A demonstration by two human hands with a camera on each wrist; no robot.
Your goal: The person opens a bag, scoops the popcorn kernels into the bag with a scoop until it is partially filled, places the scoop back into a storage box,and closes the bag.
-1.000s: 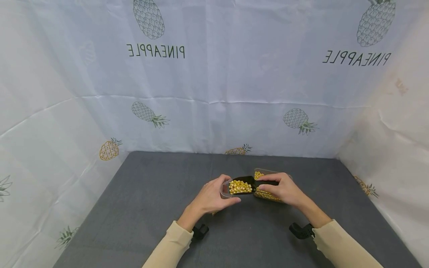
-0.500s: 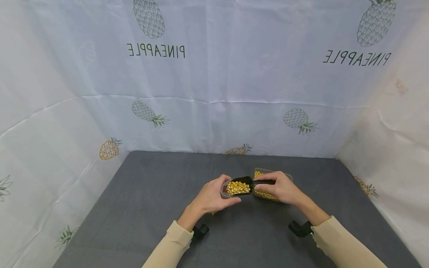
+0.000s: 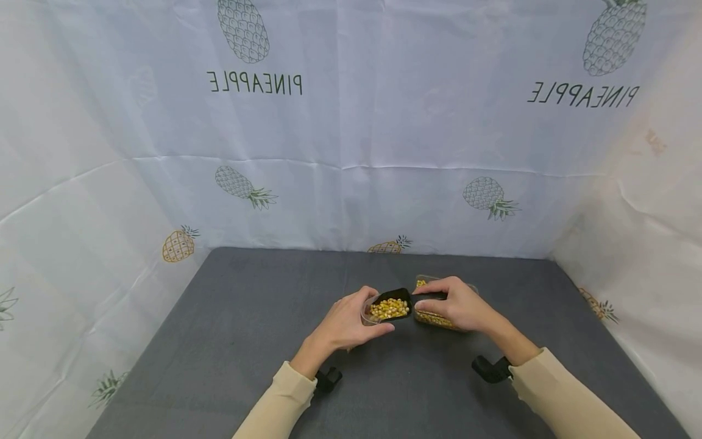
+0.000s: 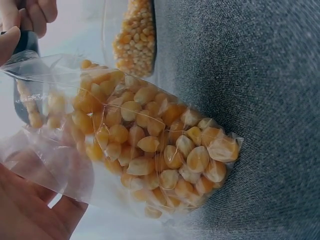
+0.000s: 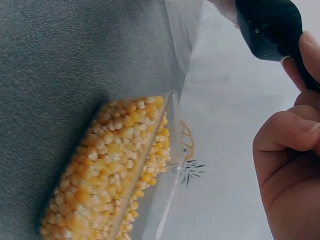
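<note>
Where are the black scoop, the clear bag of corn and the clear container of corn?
black scoop point(image 3: 392, 303), head view, its bowl full of kernels.
clear bag point(image 4: 165, 155), left wrist view, its kernel-filled lower part.
clear container point(image 5: 107, 170), right wrist view, the kernels behind its wall.

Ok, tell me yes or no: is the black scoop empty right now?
No: the head view shows the black scoop, held by the right hand, loaded with yellow corn kernels.
</note>
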